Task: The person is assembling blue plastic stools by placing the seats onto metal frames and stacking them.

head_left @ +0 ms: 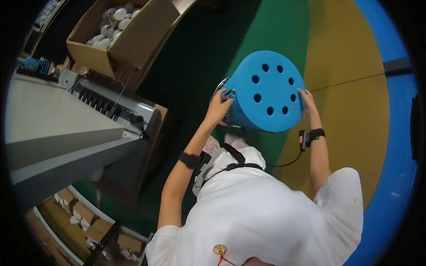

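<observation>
A thick, round blue foam piece [271, 82] with a ring of several round holes in its top is held out in front of my body. Its side looks layered, as in a stack, though I cannot be sure. My left hand [218, 107] grips its left side, beside a metal and dark wire-like part whose kind I cannot make out. On the opposite edge, the fingers of my right hand [308, 100] press against the rim. The underside is hidden.
An open cardboard box [95, 53] of white bulbs stands at the upper left. Below it is a grey machine or bench [66, 128] with a row of black parts. Small cartons [86, 213] sit at the lower left. The floor is green and tan, with a blue band [390, 177] at right.
</observation>
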The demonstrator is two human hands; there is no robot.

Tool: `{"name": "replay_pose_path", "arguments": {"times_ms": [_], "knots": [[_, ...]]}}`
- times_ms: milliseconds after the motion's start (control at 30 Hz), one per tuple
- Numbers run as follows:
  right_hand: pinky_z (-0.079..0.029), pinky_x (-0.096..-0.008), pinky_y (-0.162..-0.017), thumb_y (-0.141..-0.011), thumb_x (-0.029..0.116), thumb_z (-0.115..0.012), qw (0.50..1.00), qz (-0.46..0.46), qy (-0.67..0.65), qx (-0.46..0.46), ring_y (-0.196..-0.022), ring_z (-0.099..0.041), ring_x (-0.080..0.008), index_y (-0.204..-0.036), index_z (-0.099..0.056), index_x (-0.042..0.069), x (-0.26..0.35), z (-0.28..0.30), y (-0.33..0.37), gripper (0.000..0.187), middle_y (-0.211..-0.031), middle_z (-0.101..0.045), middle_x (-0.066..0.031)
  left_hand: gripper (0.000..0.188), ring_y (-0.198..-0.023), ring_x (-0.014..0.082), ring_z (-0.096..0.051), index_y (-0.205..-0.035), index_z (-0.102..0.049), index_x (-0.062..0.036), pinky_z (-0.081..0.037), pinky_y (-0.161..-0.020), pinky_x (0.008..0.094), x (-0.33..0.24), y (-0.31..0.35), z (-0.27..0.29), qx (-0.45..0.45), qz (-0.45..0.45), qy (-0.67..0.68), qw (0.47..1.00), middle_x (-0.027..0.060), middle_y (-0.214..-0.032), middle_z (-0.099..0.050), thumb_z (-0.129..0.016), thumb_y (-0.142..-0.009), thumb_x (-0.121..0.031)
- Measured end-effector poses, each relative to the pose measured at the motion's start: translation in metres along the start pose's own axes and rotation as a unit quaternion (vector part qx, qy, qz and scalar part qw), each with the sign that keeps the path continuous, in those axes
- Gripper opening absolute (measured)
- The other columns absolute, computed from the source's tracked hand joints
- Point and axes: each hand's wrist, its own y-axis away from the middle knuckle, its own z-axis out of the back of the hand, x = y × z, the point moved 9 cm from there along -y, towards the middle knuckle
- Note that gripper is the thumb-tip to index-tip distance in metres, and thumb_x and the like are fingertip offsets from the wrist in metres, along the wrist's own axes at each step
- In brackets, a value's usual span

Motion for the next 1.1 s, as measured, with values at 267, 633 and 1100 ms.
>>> {"name": "replay_pose_path", "arguments": {"times_ms": [267,633,1100], "knots": [[-0.037,-0.0428,-0.092,-0.075,0.046,-0.064,0.997,-0.065,-0.006,0.043,-0.113,-0.044,-0.0278,-0.129,-0.033,0.0,-0.054,0.016,-0.015,0.077,-0.125,-0.043,-0.0172,0.053,-0.09,0.0231,-0.055,-0.11,-0.046,0.006,-0.044,-0.078,0.0364,0.049,-0.029,-0.036,-0.234,-0.012,0.109,0.966,0.0148,-0.1,-0.055,-0.068,-0.073,-0.024],[-0.051,-0.0338,-0.074,-0.075,0.038,-0.067,0.967,0.05,-0.048,0.247,-0.093,-0.058,-0.0224,-0.12,-0.038,-0.005,0.087,0.001,0.066,0.069,-0.104,-0.055,-0.0178,0.06,-0.08,0.0264,-0.06,-0.104,-0.044,0.0101,-0.052,-0.069,0.0346,-0.107,0.07,-0.041,-0.312,-0.049,-0.004,0.949,0.0225,-0.092,-0.056,-0.07,-0.072,-0.033],[-0.049,-0.0275,-0.077,-0.086,0.021,-0.049,0.735,0.491,-0.124,0.451,-0.099,-0.052,-0.0191,-0.125,-0.037,0.004,0.29,0.194,0.193,0.044,-0.118,-0.045,-0.0151,0.057,-0.065,0.0241,-0.064,-0.107,-0.048,0.0116,-0.056,-0.057,0.0287,-0.332,0.218,-0.249,-0.219,-0.353,-0.199,0.888,0.0241,-0.093,-0.058,-0.063,-0.077,-0.034]]}}
